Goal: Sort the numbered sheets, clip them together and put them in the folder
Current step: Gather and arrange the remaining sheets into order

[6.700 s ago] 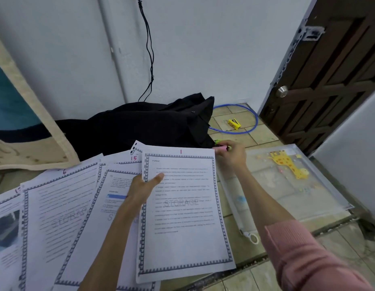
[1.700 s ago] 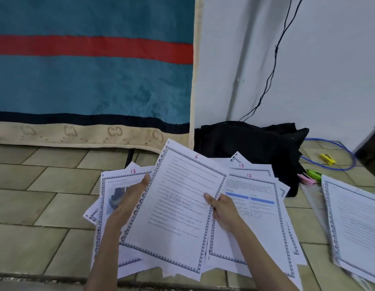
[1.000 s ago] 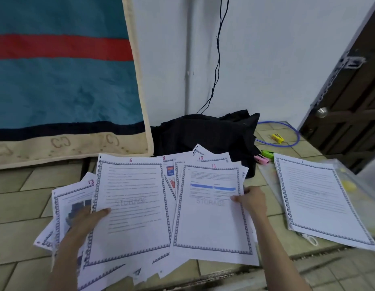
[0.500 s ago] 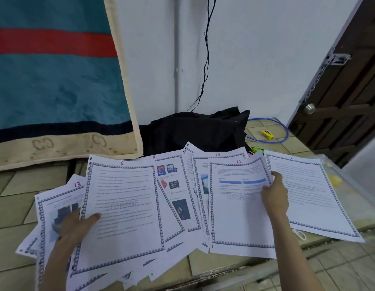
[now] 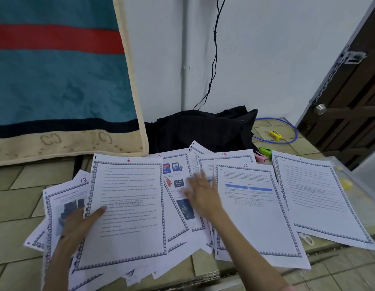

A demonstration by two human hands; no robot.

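Numbered sheets lie fanned over the tiled floor. Sheet 6 (image 5: 132, 196) is held at its left edge by my left hand (image 5: 81, 222), thumb on top. Beside it lie sheet 13 (image 5: 62, 198), sheet 8 (image 5: 178, 175), sheet 15 (image 5: 228, 159) and sheet 12 (image 5: 254, 217). My right hand (image 5: 201, 192), blurred, lies flat with straight fingers on sheet 8. Sheet 1 (image 5: 317, 198) rests on the clear plastic folder (image 5: 350, 181) at the right. A pink clip (image 5: 259, 157) and a green clip (image 5: 265, 151) lie behind the sheets.
A black bag (image 5: 201, 127) stands against the white wall behind the sheets. A teal and red blanket (image 5: 56, 80) hangs at the left. A blue cable (image 5: 287, 141) and a small yellow object (image 5: 275, 135) lie near the dark wooden door (image 5: 354, 97).
My right hand let go of sheet 12, which lies next to sheet 1, and moved left onto sheet 8. My left hand keeps hold of sheet 6.
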